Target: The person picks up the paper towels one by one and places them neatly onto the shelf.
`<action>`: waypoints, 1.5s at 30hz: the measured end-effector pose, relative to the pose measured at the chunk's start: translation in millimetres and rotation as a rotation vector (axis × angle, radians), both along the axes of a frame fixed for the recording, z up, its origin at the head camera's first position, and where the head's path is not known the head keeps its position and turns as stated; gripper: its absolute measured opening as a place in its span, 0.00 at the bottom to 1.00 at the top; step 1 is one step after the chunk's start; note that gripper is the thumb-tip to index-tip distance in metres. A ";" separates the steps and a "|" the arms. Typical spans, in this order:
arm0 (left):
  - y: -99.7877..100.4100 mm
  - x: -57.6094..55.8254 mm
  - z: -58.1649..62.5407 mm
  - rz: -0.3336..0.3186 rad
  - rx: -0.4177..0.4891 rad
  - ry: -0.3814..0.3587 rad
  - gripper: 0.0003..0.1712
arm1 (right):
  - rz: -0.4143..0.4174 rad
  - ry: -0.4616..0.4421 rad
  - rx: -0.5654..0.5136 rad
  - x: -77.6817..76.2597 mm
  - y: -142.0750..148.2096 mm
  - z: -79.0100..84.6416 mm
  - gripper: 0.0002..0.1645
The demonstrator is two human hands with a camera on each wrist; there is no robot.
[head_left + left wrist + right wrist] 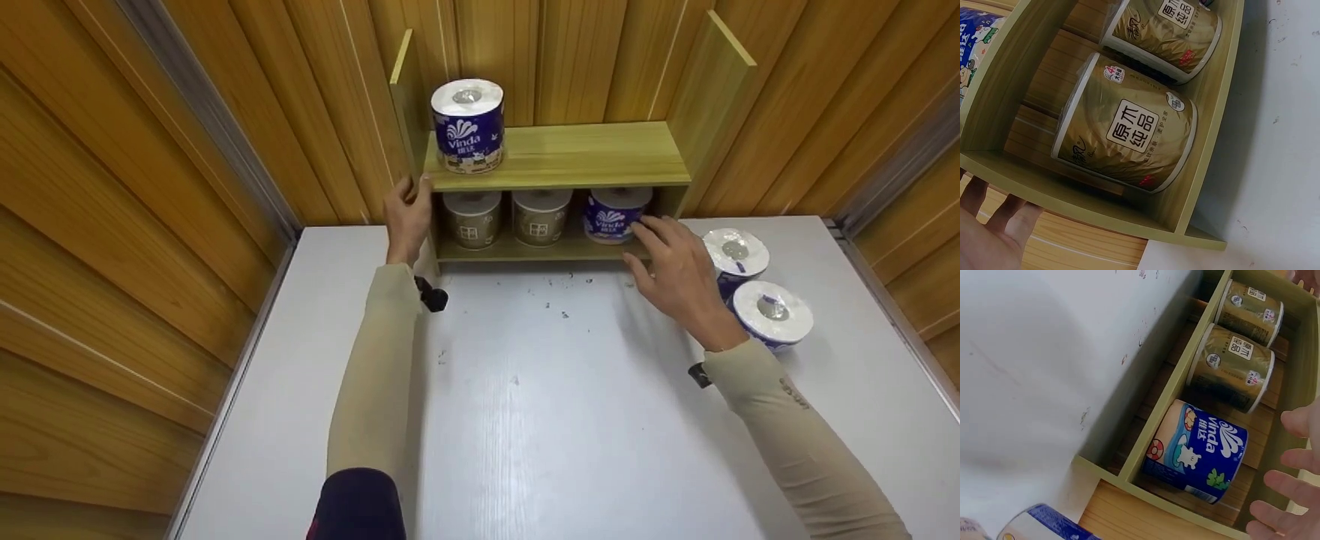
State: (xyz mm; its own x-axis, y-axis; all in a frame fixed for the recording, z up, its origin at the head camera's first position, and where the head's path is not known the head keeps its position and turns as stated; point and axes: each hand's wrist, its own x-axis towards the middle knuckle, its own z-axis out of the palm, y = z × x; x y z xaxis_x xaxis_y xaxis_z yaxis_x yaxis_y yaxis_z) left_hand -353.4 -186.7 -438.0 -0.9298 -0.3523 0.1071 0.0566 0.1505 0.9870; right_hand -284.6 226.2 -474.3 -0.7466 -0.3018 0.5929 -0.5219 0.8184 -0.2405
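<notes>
A small wooden shelf (562,154) holds wrapped toilet rolls. My left hand (407,217) touches its left side panel (1067,202), fingertips at the outer face in the left wrist view. My right hand (679,274) is held open at the shelf's right end, fingers spread (1278,486) and nothing in them. Just left of its fingertips in the head view stands a blue Vinda roll (611,217) on the lower level. Two gold rolls (472,221) (540,217) stand left of it. Another blue Vinda roll (469,131) stands at the left end of the upper board.
Two more blue-wrapped rolls (739,251) (772,315) stand on the white table (517,420) to the right, close beside my right hand and wrist. Small dark marks dot the table before the shelf. Wood-plank walls (135,225) rise behind and on both sides.
</notes>
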 end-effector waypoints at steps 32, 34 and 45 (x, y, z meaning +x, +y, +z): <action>-0.4 -2.2 -0.8 -0.001 0.005 0.006 0.40 | -0.126 -0.007 -0.041 47.8 57.7 -4.3 0.25; 0.0 -2.3 -0.8 -0.001 0.003 0.006 0.40 | -0.136 -0.013 -0.041 50.4 60.7 -4.3 0.25; -2.1 0.7 0.7 -0.011 -0.009 -0.019 0.41 | -0.159 0.006 -0.044 60.2 78.1 -4.6 0.25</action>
State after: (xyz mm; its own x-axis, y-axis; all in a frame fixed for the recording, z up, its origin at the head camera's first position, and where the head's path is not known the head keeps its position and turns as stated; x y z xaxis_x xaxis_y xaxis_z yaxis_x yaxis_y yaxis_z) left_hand -352.8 -188.8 -437.4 -0.9354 -0.3412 0.0924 0.0396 0.1587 0.9865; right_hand -224.4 304.3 -478.9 -0.7794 -0.1538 0.6074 -0.3880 0.8796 -0.2753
